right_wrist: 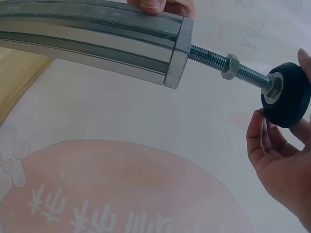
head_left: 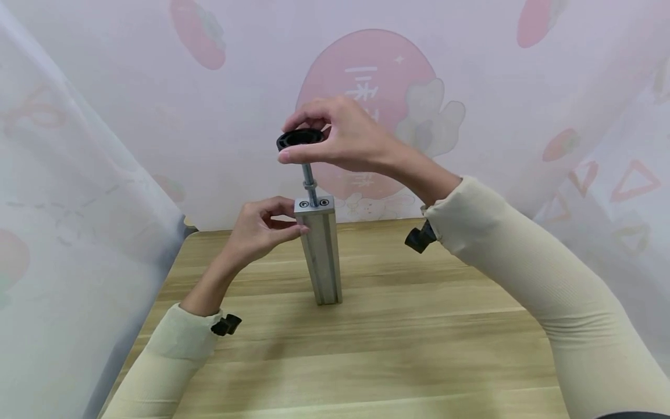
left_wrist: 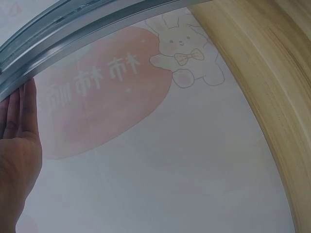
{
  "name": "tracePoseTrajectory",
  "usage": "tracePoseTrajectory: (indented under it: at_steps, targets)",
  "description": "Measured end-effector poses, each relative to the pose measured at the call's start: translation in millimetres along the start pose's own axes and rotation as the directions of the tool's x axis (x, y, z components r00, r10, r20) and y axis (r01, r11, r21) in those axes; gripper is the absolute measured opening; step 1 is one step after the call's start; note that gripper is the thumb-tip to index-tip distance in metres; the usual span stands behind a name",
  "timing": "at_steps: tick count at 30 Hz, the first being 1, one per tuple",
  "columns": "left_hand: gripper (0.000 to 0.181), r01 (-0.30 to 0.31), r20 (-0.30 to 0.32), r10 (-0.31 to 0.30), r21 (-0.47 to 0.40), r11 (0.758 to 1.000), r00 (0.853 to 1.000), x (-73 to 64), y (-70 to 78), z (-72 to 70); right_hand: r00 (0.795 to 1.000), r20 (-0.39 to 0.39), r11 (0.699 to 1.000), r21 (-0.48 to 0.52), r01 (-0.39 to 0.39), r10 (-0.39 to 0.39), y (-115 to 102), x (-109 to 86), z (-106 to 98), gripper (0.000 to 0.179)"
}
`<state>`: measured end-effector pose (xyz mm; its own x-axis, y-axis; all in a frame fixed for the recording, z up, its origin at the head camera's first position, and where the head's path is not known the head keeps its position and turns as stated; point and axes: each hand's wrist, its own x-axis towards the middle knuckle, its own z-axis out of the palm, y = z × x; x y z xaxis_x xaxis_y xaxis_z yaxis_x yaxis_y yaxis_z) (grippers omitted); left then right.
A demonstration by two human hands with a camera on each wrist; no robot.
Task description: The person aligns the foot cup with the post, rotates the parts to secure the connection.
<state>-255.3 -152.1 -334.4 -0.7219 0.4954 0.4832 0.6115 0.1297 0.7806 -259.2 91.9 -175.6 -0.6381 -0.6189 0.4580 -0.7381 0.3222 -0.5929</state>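
An aluminium profile (head_left: pixel 320 256) stands upright on the wooden table, with an end plate (head_left: pixel 314 206) and two screws on top. From the plate rises a threaded rod (right_wrist: pixel 209 57) carrying a hex nut (right_wrist: pixel 231 67) partway along. At the rod's far end is a round black levelling foot (right_wrist: pixel 286 94). My right hand (head_left: pixel 350 137) pinches the foot's rim between thumb and fingers. Lower down, my left hand (head_left: pixel 260 230) grips the profile near its top, thumb on the near side and fingers behind. In the left wrist view, fingers (left_wrist: pixel 28 109) touch the profile's side.
The wooden table (head_left: pixel 408 337) has a pale printed curtain (head_left: pixel 251 87) behind it and at both sides. Small black clips (head_left: pixel 420 237) hang at the sleeve cuffs.
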Motion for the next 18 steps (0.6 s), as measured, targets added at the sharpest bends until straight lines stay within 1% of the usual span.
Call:
tracePoseTrajectory:
  at_steps: [5,9,11,13,15,18]
  targets:
    - [0.027,0.001,0.000,-0.001,0.004,1.000,1.000,0.6,1.8,1.4,1.000,0.020,0.999,0.032,-0.018,0.017,0.6,-1.3,-3.3,0.041]
    - [0.026,-0.008,0.001,0.008,0.004,1.000,1.000,1.0,1.2,2.0,0.994,0.089,0.993,0.094,-0.074,0.066,1.1,-4.8,-11.1,0.048]
    - [0.027,-0.011,0.002,0.011,0.003,1.000,1.000,1.2,1.1,2.4,0.986,0.132,0.983,0.142,-0.116,0.098,2.5,-6.9,-16.0,0.052]
    - [0.027,-0.012,0.001,0.012,0.004,1.000,1.000,1.7,1.2,2.7,0.979,0.169,0.971,0.189,-0.145,0.113,4.3,-8.4,-20.5,0.055]
    - [0.027,-0.011,-0.001,0.011,0.006,1.000,1.000,2.0,1.2,2.7,0.976,0.194,0.960,0.236,-0.149,0.103,6.6,-9.5,-23.8,0.056]
    - [0.026,-0.011,-0.004,0.011,0.007,1.000,1.000,2.3,1.3,2.7,0.974,0.216,0.948,0.294,-0.125,0.061,10.1,-10.4,-26.0,0.056]
